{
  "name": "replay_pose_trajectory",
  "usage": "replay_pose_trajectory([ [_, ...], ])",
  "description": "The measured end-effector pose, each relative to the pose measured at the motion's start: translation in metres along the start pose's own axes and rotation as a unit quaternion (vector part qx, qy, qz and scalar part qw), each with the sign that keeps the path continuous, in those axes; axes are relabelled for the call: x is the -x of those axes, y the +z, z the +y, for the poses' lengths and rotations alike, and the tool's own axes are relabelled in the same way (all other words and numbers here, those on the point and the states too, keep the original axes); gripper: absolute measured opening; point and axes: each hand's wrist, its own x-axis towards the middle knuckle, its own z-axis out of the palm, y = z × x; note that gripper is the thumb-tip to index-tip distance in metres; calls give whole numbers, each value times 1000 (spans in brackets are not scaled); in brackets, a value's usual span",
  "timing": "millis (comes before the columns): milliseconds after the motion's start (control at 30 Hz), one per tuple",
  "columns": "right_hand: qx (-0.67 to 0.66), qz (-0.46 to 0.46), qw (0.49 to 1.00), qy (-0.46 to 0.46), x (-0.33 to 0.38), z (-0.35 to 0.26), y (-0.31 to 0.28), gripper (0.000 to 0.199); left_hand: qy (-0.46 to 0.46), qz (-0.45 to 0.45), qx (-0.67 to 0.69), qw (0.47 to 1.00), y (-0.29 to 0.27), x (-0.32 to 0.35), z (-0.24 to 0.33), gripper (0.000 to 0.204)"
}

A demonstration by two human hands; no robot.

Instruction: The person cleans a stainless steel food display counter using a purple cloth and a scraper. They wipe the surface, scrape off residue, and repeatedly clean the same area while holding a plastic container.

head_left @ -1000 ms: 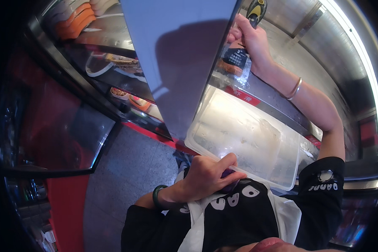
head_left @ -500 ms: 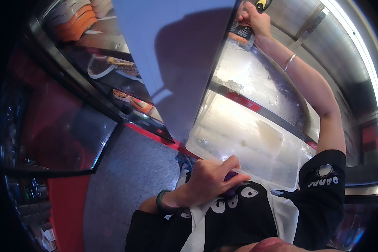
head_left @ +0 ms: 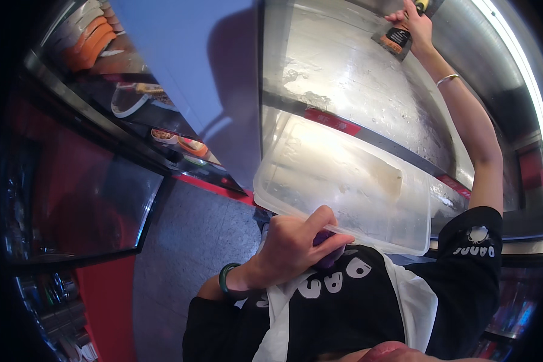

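My right hand, arm stretched far forward, grips a scraper with a yellow-and-black handle and a wide blade with a black and orange label. The blade lies against the wet metal surface at the far side. Close to my chest, my left hand pinches the near rim of a translucent plastic bin. A purple thing, its kind unclear, shows under the same fingers. The bin is held beneath the metal edge, with a brownish patch and some wet spots inside.
A tall bluish-white panel stands left of the metal surface. Beyond it, shelves hold stacked orange and white trays and small food bowls. A dark glossy panel is at left, above grey floor. A bright strip light runs at upper right.
My right hand and the scraper have moved right, away from the panel's edge. The view has shifted, showing more of the metal surface. My left hand keeps its hold on the bin.
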Motion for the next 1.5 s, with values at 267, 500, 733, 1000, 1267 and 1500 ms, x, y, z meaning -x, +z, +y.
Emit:
replay_pose_trajectory([
  [267,79,24,996,-33,62,-32,-1,38,0,-3,-7,1000,6,-6,0,28],
  [500,-45,-64,990,113,96,-43,-5,33,2,0,-13,1000,8,-8,-7,24],
  [733,-17,108,988,106,117,-57,-49,34,51,48,-29,997,29,-14,-30,29],
  [1000,96,173,980,-1,138,-80,-73,38,5,37,-105,994,74,-22,-88,29],
  [1267,170,140,974,-45,138,-81,-32,39,-76,51,-41,995,95,-12,-138,28],
  [1500,176,91,979,-46,118,-71,2,20,-126,6,-26,992,80,-12,-130,29],
])
